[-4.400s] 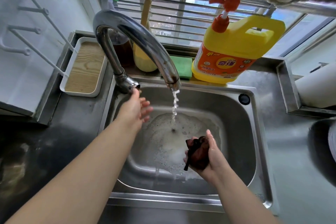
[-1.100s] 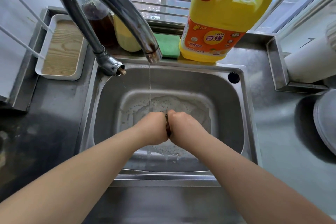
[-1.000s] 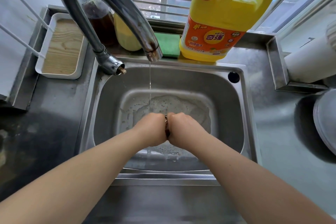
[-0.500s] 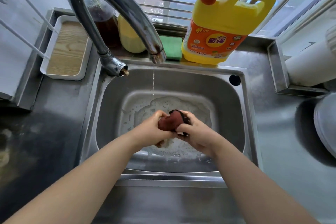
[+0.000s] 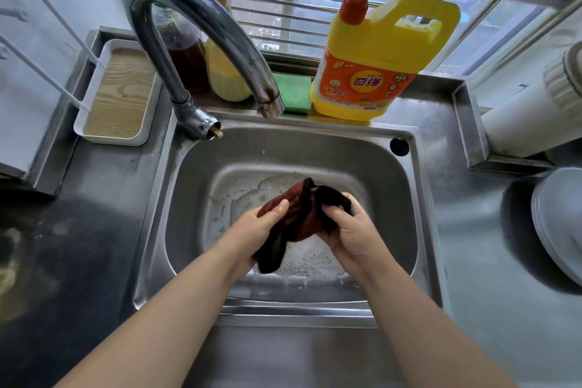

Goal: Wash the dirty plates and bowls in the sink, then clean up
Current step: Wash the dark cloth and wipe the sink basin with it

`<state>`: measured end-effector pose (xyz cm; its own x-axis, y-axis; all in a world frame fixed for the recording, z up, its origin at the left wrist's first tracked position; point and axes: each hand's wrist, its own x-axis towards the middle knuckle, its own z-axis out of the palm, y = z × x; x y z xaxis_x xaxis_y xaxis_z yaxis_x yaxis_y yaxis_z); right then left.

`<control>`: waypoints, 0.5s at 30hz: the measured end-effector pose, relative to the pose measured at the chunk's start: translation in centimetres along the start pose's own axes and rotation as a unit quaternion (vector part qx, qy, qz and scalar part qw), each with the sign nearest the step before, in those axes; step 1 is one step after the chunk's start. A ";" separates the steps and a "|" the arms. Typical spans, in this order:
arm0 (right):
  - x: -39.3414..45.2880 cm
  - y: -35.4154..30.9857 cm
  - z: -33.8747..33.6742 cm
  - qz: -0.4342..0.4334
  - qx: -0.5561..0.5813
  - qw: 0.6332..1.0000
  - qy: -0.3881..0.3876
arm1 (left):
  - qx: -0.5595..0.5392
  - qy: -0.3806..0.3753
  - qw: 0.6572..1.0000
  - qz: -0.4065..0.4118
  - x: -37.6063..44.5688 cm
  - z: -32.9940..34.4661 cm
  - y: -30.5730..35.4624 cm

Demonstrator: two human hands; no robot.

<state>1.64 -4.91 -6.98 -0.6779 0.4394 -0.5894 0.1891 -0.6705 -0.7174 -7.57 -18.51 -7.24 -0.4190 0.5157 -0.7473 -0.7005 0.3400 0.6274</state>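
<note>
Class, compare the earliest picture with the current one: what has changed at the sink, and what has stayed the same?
The tap no longer runs. The left hand has come from the tap's base to the dark red cloth, which only the right hand held balled up; now both hold it, partly spread open, over the sink. The yellow soap bottle, green sponge and wooden tray stayed put.

Dark red cloth (image 5: pixel 299 214) hangs bunched above the foamy sink (image 5: pixel 387 186).

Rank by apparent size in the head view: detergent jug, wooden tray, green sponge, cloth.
1. Detergent jug
2. Wooden tray
3. Cloth, bunched in both hands, so its full size is unsure
4. Green sponge, partly hidden behind the faucet
</note>
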 end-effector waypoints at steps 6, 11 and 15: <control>-0.1 -2.4 0.5 -0.043 -0.026 0.998 0.028 | 0.101 -0.066 0.992 -0.032 -1.2 -1.0 0.3; -0.7 -3.4 0.3 0.042 -0.059 0.996 -0.046 | 0.152 -0.068 0.986 0.016 -1.6 -0.4 0.5; -0.7 -3.0 -0.7 -0.001 -0.230 0.973 0.003 | 0.030 -0.030 0.999 -0.024 -1.3 -1.4 0.1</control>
<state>2.01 -2.80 -4.63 -0.6747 0.4456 -0.5884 0.4858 -0.3321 -0.8085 -7.89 -20.22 -6.44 -0.3503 0.5431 -0.7631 -0.6820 0.4105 0.6052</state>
